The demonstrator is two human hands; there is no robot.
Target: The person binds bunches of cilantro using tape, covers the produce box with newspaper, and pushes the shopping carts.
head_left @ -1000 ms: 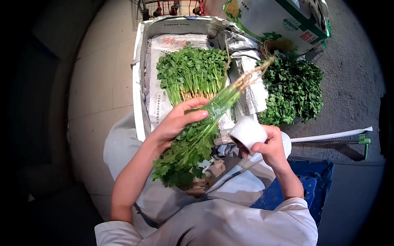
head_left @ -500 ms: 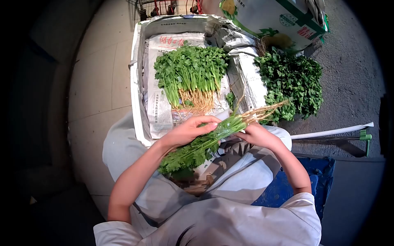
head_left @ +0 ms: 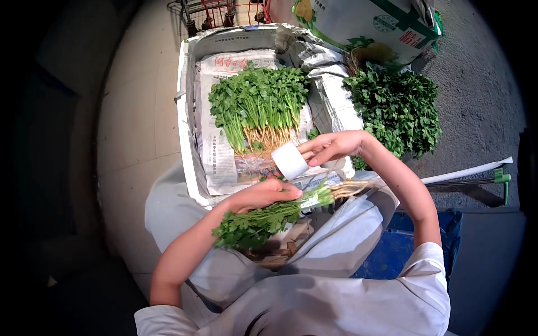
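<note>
My left hand [head_left: 263, 194] is closed around a bunch of leafy greens [head_left: 255, 225], leaves to the lower left and pale roots to the right. Clear, shiny wrap shows round its stems near the roots. Above the bunch, my right hand [head_left: 335, 148] grips a white roll [head_left: 290, 161], its fingers at the roll's right end. Beyond both hands lies a row of rooted greens [head_left: 258, 103] on newspaper [head_left: 217, 151] inside a white box [head_left: 188, 134].
A dark green leafy heap [head_left: 395, 112] lies right of the box, below a printed white and green bag [head_left: 381, 28]. A red wire basket [head_left: 216, 12] is at the top. A green-handled tool [head_left: 501, 178] and a blue surface [head_left: 386, 252] are at the right.
My right hand has moved from beneath the bunch to above it, bringing the white roll into full view. The bunch has tilted flatter and shifted slightly down in my left hand.
</note>
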